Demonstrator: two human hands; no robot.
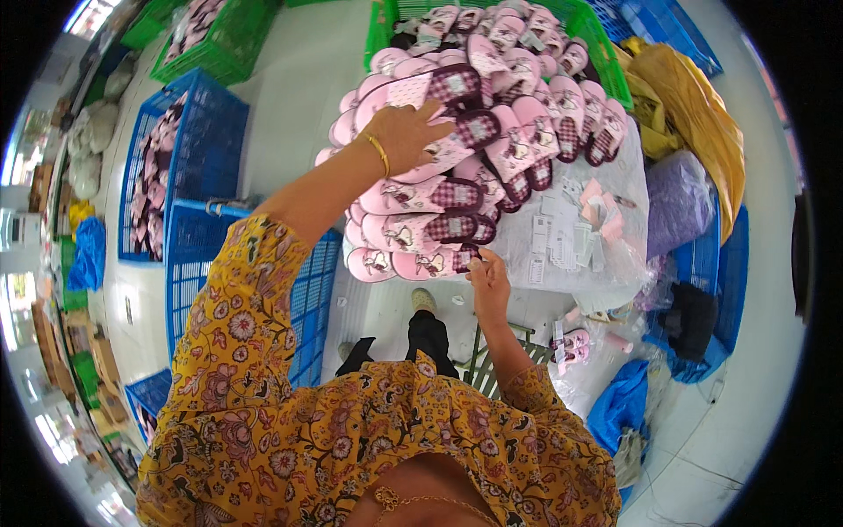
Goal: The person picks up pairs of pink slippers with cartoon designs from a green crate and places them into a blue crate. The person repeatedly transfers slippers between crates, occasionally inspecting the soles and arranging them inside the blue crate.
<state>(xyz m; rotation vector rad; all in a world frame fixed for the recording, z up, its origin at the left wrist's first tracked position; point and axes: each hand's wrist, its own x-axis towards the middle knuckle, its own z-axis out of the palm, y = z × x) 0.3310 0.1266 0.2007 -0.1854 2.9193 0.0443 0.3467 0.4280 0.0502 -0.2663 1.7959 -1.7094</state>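
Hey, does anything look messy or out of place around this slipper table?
Yes, a bit. White paper labels and pink pieces lie loosely strewn on the table, right of the slipper pile. Some separate pink slippers sit past its near edge, away from the pile. I see no clear damage.

Mustard floral blouse [369, 430], gold bracelet [380, 155]

A slipper workshop: piled pink slippers [516, 142], loose paper labels [562, 235], slipper-filled blue crate [207, 132] and green crate [241, 44].
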